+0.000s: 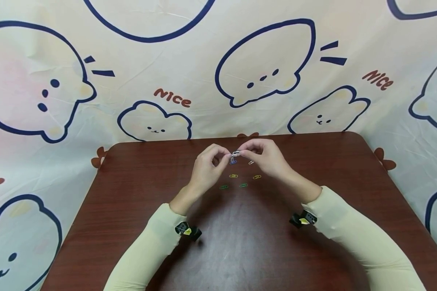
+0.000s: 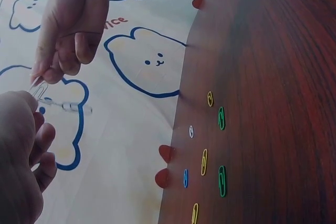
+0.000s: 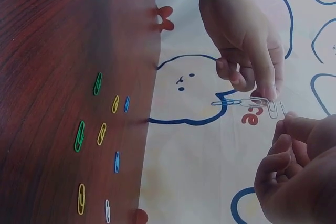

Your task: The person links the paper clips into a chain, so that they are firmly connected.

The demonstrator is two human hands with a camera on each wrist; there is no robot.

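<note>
Both hands are raised above the dark wooden table point(image 1: 131, 226), fingertips meeting. Between them is a short chain of linked silver paper clips point(image 1: 235, 154). My left hand point(image 1: 227, 156) pinches one end clip with thumb and forefinger, and my right hand point(image 1: 242, 152) pinches the same spot from the other side. In the right wrist view the chain point(image 3: 247, 103) trails away from the pinched clip point(image 3: 272, 108). The left wrist view shows that chain point(image 2: 63, 105) below the right hand point(image 2: 38, 80).
Several loose coloured paper clips lie on the table under the hands: yellow point(image 1: 233, 176), yellow point(image 1: 256, 177), green point(image 1: 223, 187), green point(image 1: 243, 185), blue point(image 1: 233, 161). A cartoon-printed cloth point(image 1: 262, 68) hangs behind the table's far edge.
</note>
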